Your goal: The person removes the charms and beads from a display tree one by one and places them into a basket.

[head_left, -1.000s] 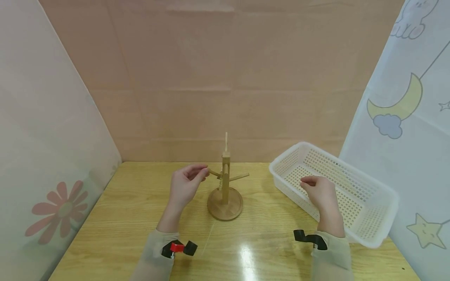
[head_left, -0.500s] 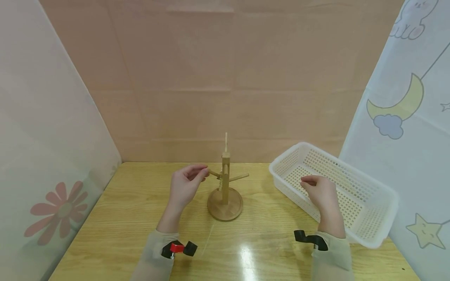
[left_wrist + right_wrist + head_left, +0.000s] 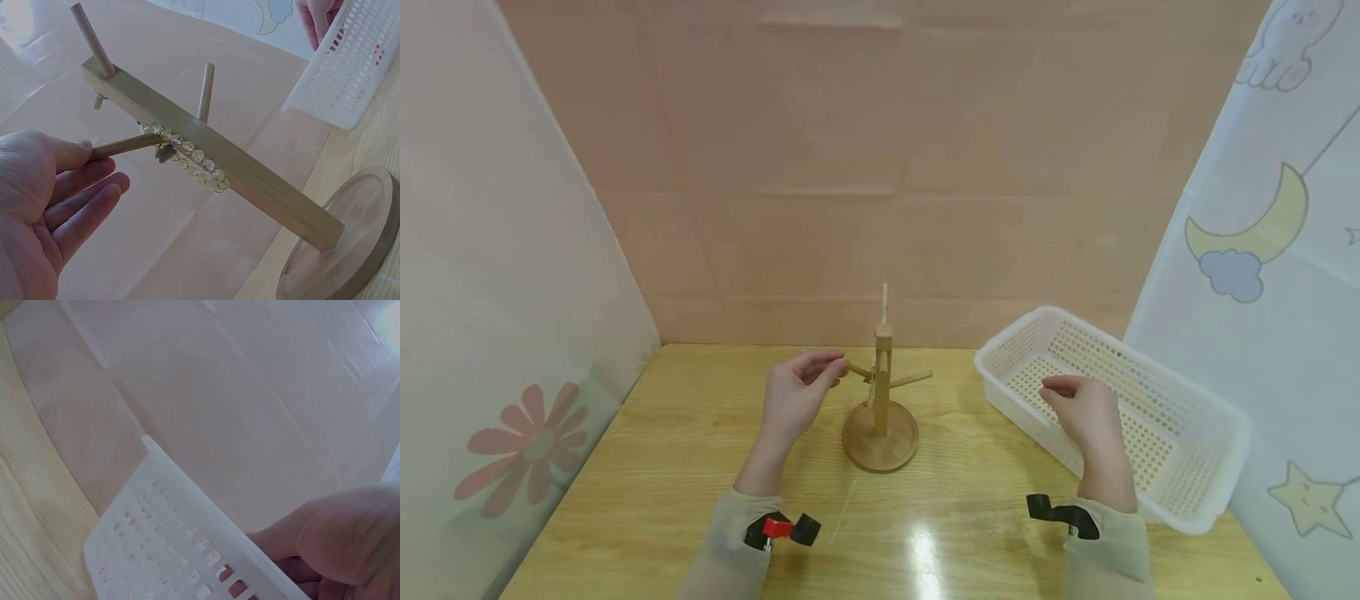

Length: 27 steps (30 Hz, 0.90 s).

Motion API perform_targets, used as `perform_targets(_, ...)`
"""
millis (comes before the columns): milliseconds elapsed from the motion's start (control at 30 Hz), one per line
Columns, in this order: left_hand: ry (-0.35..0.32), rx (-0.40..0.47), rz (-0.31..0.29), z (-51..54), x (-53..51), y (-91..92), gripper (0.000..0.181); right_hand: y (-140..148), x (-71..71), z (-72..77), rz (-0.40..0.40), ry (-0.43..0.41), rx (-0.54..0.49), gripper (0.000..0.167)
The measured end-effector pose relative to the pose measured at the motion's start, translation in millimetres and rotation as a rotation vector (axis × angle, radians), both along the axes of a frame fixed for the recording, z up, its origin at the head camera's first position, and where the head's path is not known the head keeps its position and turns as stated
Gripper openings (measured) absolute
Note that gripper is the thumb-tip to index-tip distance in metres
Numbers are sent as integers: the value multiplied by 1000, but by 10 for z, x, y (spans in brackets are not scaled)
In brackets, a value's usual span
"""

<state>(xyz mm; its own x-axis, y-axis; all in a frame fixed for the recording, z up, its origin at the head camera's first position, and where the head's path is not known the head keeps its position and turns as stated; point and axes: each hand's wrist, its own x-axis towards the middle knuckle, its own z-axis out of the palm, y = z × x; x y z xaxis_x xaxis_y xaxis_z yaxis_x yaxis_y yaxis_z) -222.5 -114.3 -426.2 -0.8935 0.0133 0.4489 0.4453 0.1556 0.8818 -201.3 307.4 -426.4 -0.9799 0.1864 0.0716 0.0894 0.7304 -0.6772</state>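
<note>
A wooden stand with a round base (image 3: 880, 450) and several pegs stands upright on the table. My left hand (image 3: 793, 398) pinches the tip of its left peg (image 3: 128, 146) between thumb and forefinger, the other fingers loosely bent. A bracelet of clear yellowish beads (image 3: 198, 156) with a small dark metallic charm (image 3: 165, 153) hangs on that peg, against the post (image 3: 250, 181). Over the near-left side of the white basket (image 3: 1037, 421), my right hand (image 3: 1084, 412) has thumb and fingertips together, with nothing visible between them; the right wrist view hides the fingertips behind the basket wall.
The perforated white basket stands at the right of the wooden table (image 3: 685, 467), its long side slanting toward the near right. A plain pinkish cloth (image 3: 820, 167) hangs behind the table, and patterned white cloths flank both sides.
The head view has shifted very slightly. Both hands, the stand and the basket stay as they were.
</note>
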Motion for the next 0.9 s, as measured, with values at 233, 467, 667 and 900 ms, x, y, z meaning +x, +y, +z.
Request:
perform_targets(233,-1,17,-17,-15,-20,33,12,-5,29,-8,-12,24,-10,35)
perform_targets(467,-8,21,-24,-35,-46,35,13,-43,45,21,-21,48,-9,34)
perform_targets(667,-23,35,-13,-58,-58,15,15,-126,31,62,-15,82,-18,33)
perform_targets(900,-13,50,-9,-76,-67,35,16,-167,21,80,2,115,-2,32)
